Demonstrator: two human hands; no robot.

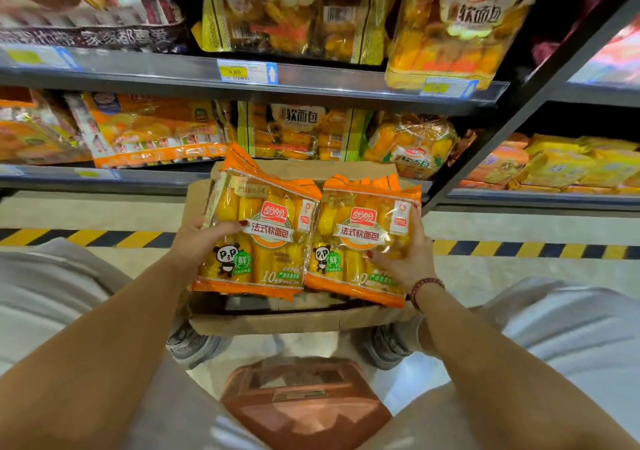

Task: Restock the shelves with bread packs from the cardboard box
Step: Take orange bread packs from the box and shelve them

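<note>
I hold two orange bread packs side by side above the open cardboard box (294, 321) on the floor. My left hand (197, 241) grips the left bread pack (263, 234) by its left edge, thumb on the front. My right hand (407, 252) grips the right bread pack (360, 241) along its right side. Both packs face me, upright and slightly tilted, and they hide most of the box's inside. Behind them the lower shelf (104, 174) carries a similar orange pack (152, 130) lying at an angle.
The upper shelf rail (242, 75) holds yellow bread bags and price tags. More yellow and orange packs fill the lower shelf and the bay at right (554, 165). A yellow-black stripe (86, 238) runs along the floor. A brown stool (304, 404) sits between my knees.
</note>
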